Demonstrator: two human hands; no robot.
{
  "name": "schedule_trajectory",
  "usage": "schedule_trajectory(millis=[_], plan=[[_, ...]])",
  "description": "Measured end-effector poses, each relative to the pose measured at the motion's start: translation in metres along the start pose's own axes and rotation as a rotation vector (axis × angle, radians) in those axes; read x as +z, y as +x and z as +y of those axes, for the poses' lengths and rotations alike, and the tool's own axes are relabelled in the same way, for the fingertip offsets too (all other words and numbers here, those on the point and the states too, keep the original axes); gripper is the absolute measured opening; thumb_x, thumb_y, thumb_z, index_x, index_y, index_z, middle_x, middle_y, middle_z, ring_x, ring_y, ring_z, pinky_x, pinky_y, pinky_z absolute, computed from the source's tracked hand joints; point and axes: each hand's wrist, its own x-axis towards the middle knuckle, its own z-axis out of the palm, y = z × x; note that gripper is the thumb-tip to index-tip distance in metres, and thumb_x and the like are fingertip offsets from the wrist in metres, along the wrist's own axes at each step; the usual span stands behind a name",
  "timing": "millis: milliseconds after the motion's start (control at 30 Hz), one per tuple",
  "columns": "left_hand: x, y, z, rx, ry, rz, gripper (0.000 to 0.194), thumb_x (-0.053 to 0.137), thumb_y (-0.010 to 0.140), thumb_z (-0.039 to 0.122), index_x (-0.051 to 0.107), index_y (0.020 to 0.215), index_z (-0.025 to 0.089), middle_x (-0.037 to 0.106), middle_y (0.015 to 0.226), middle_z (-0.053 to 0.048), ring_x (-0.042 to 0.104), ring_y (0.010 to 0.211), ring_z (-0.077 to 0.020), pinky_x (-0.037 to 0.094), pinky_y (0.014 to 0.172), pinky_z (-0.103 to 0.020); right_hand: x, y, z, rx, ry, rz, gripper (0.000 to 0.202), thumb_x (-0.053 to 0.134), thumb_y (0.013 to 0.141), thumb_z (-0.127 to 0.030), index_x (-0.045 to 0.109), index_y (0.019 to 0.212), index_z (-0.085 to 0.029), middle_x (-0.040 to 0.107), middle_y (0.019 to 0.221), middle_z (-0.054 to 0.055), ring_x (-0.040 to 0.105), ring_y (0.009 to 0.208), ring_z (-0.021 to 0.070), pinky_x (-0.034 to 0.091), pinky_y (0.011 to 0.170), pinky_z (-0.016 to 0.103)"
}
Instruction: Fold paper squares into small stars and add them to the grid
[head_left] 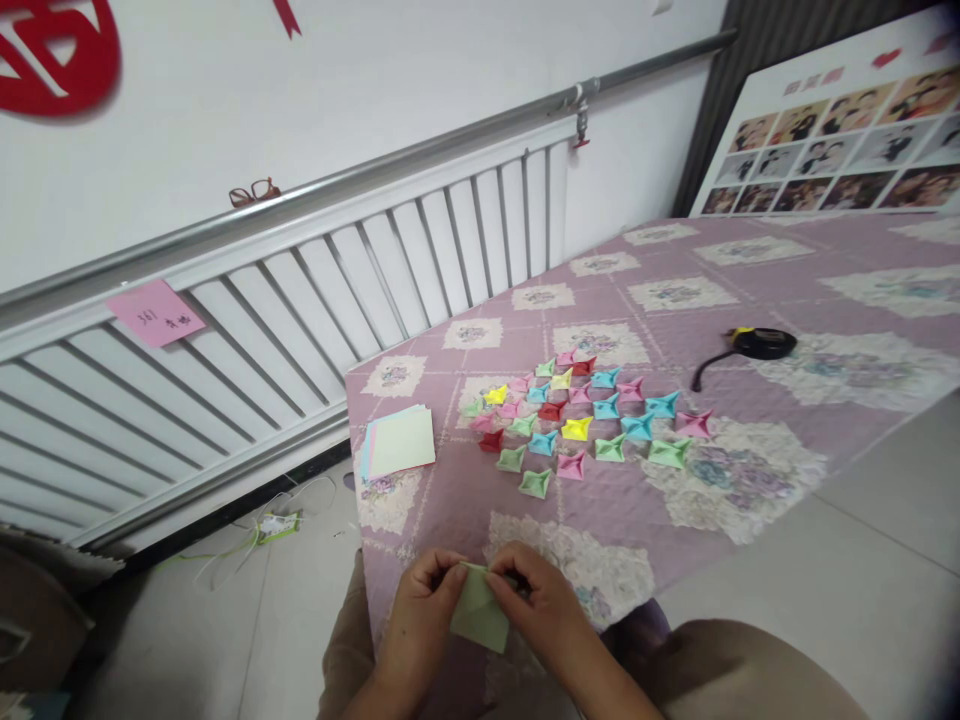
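A pale green sheet of paper [480,615] is pinched at its top edge between my two hands, over the near edge of the table. My left hand [429,610] grips its upper left corner with thumb and forefinger. On the upper right part, my right hand [536,600] presses with its thumb, the fingers curled behind. Beyond my hands, several small folded paper boats [577,429] in green, blue, pink, yellow and red stand in rough rows. To the left lies a stack of square paper [403,443], with a pale sheet on top.
A flowered purple tablecloth [457,500] covers the table. A black object with a strap [763,343] lies at the right. Behind runs a white radiator [390,270] with a pink note [156,313]; glasses [255,192] rest on its pipe. Cables [255,535] lie on the floor.
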Motion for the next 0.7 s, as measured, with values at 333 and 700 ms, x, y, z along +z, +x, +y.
schedule_trajectory(millis=[333, 700], plan=[[0.0003, -0.0005, -0.0021, -0.001, 0.002, 0.003, 0.026, 0.065, 0.072, 0.043, 0.062, 0.077, 0.017, 0.059, 0.069, 0.002, 0.05, 0.061, -0.0129, 0.038, 0.057, -0.023, 0.001, 0.0029, 0.0012, 0.12, 0.141, 0.015, 0.013, 0.055, 0.073, -0.033, 0.054, 0.07, -0.021, 0.052, 0.066, -0.002, 0.048, 0.063, 0.0134, 0.038, 0.058, 0.024], [-0.0021, 0.0, -0.0029, -0.012, 0.006, -0.018, 0.025, 0.064, 0.074, 0.042, 0.061, 0.078, 0.017, 0.058, 0.069, 0.002, 0.049, 0.062, -0.0126, 0.038, 0.057, -0.023, -0.0012, 0.0022, 0.0043, 0.143, 0.188, -0.072, 0.017, 0.054, 0.077, -0.035, 0.055, 0.069, -0.02, 0.049, 0.063, -0.003, 0.045, 0.062, 0.0124, 0.035, 0.056, 0.023]])
